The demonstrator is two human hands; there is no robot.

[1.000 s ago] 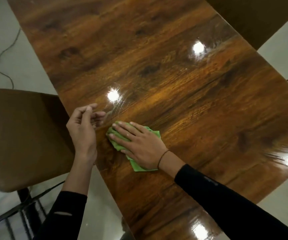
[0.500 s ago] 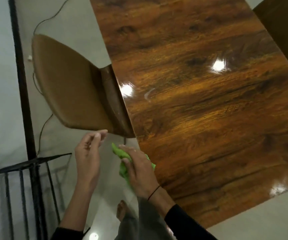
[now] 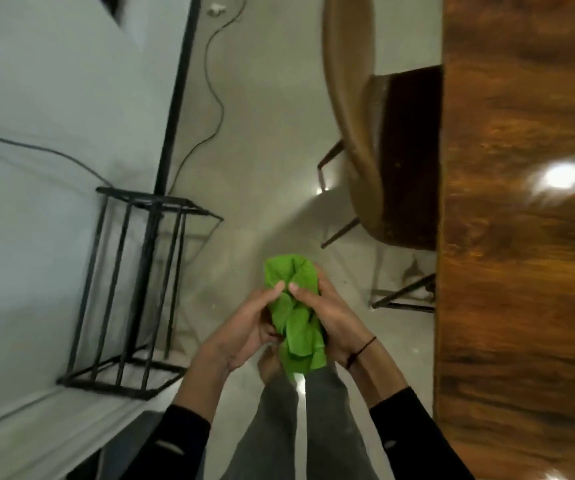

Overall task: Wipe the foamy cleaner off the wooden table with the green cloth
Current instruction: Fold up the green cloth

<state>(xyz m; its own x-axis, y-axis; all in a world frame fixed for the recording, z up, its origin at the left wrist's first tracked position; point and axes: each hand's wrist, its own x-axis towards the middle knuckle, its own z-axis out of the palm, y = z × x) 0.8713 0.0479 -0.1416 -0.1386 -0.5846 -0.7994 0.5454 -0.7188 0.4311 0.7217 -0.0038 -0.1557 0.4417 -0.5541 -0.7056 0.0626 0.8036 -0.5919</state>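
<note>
The green cloth (image 3: 294, 313) is bunched up between both hands, held over the floor to the left of the wooden table (image 3: 521, 271). My left hand (image 3: 244, 327) grips its left side with the thumb pressed into the fabric. My right hand (image 3: 334, 317) grips its right side, thumb meeting the left thumb near the top of the bundle. The glossy table surface along the right edge of the view shows light reflections and no foam that I can make out.
A tan chair (image 3: 358, 133) is tucked against the table's left edge. A black metal frame stand (image 3: 140, 289) sits by the white wall at left, with a cable (image 3: 217, 98) trailing on the pale floor. My legs are below the hands.
The cloth left the table. My right hand carried it off the table's edge, my left hand joined it, and both now hold it bunched over the floor. My view swung left.
</note>
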